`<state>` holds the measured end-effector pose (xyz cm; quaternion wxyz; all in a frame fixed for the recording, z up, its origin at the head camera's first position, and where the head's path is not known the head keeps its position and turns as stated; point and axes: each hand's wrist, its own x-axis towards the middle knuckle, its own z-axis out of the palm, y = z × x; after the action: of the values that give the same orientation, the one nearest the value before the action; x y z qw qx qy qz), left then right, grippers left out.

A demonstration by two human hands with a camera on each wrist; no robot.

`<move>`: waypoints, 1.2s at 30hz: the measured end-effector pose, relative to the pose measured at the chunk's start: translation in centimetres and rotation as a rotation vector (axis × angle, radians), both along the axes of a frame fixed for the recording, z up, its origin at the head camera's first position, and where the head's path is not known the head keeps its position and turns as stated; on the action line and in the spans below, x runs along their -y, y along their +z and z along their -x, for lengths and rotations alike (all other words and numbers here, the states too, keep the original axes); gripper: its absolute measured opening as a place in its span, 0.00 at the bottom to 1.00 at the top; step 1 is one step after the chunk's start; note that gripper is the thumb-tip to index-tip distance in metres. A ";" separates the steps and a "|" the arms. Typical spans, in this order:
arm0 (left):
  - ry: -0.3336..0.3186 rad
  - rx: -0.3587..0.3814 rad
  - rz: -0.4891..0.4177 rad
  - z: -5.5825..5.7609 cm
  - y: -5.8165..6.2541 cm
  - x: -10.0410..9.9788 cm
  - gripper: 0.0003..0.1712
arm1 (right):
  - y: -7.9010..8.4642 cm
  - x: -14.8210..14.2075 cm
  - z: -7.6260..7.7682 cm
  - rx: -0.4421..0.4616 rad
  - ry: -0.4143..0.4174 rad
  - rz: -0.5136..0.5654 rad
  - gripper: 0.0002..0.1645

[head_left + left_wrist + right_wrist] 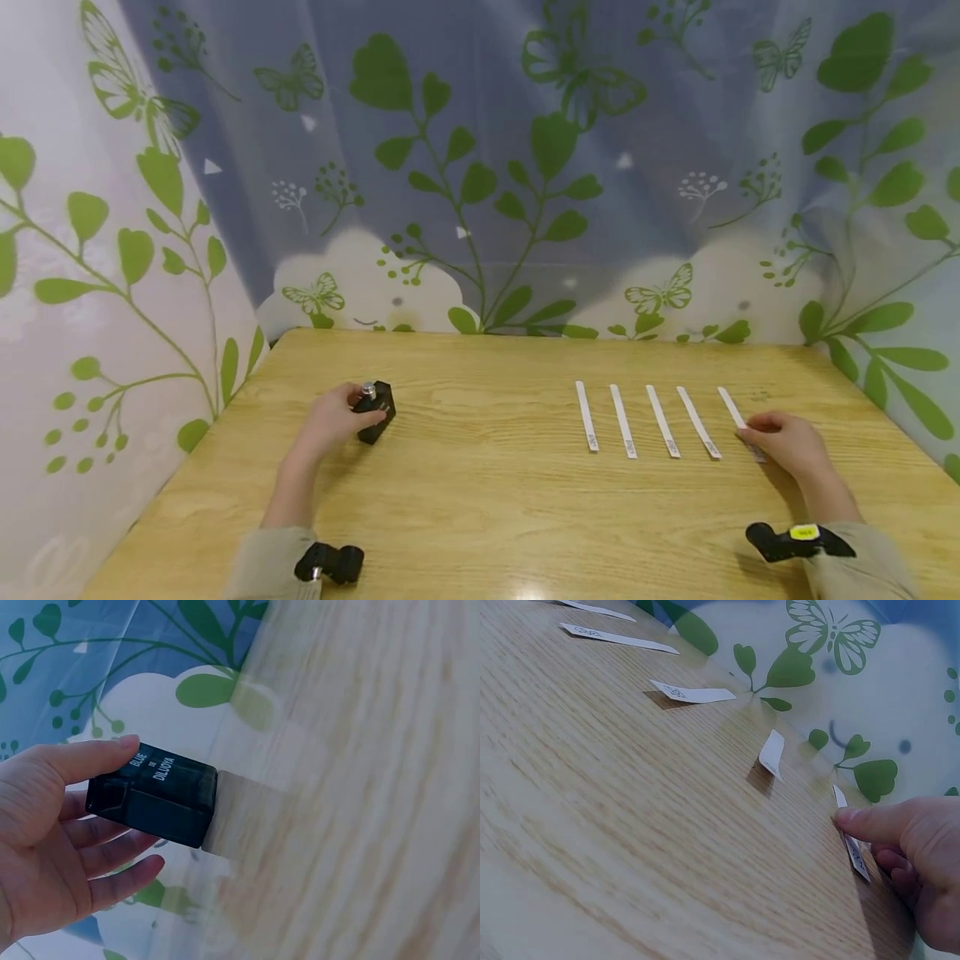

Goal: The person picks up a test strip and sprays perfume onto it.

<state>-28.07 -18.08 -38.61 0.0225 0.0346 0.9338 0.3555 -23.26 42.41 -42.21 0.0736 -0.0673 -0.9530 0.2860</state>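
Note:
On the left, my left hand [336, 417] grips a dark perfume bottle [380, 427] with a silver spray top, thumb across its front and fingers behind. White lettering shows on the bottle [161, 787] in the left wrist view, its base right at the wooden surface. Over on the right, my right hand [786, 446] pinches the rightmost white paper strip [730, 405] between thumb and fingers. Printed marks show at the near end of that strip [855, 857] in the right wrist view. The hand covers part of its length.
Several more white paper strips [661, 421] lie in a row to the left of the right hand, printed ends toward me. The wooden table [480, 500] runs back to a curtain [480, 167] with leaves and butterflies. Each wrist wears a black device.

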 end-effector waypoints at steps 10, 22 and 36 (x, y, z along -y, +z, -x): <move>-0.035 -0.025 -0.033 0.2 -0.2 0.0 0.40 | 0.3 -0.3 -0.3 0.009 0.040 -0.037 0.31; -0.226 0.007 -0.202 0.2 -0.4 0.8 0.46 | 0.2 0.0 0.0 0.017 0.043 -0.021 0.31; -0.240 0.068 -0.232 0.6 -0.5 1.1 0.48 | 0.1 -0.3 -0.1 -0.001 0.061 -0.019 0.26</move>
<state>-28.67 -19.21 -39.10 0.0922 0.1364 0.8744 0.4564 -23.20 42.68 -42.10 0.0660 -0.0372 -0.9573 0.2791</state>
